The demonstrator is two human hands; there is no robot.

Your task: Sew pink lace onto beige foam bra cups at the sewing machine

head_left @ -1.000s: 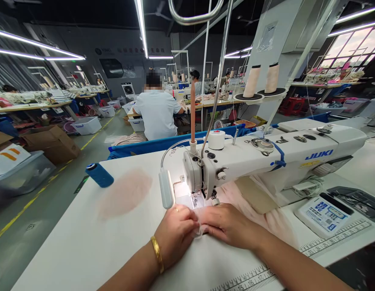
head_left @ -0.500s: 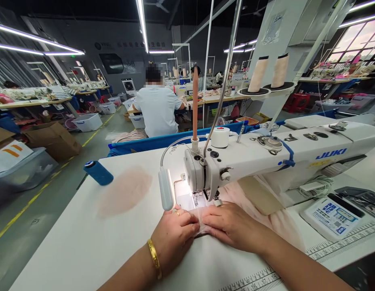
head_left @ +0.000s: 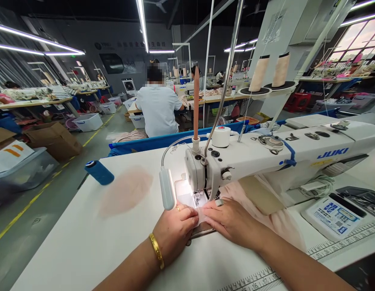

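Note:
Under the head of a white sewing machine (head_left: 251,151), a sheer pale pink fabric (head_left: 202,217) lies at the needle area. My left hand (head_left: 177,226), with a gold bangle at the wrist, is closed on the fabric's left side. From the other side, my right hand (head_left: 228,220) grips it with fingers pressed together. Between the two hands only a small stretch of cloth shows. More pink fabric (head_left: 286,224) spreads behind my right forearm. A small lamp (head_left: 167,189) lights the needle plate, just beyond my left fingers.
A blue thread spool (head_left: 99,172) lies left on the white table (head_left: 75,242), near a sheer pink fabric piece (head_left: 127,190). At right sit a white box with blue print (head_left: 334,216) and a printed ruler strip (head_left: 336,244). A person in a white shirt (head_left: 159,109) sits ahead.
Both hands have moved slightly forward toward the needle with the fabric. The plate's near edge now shows below my fingers.

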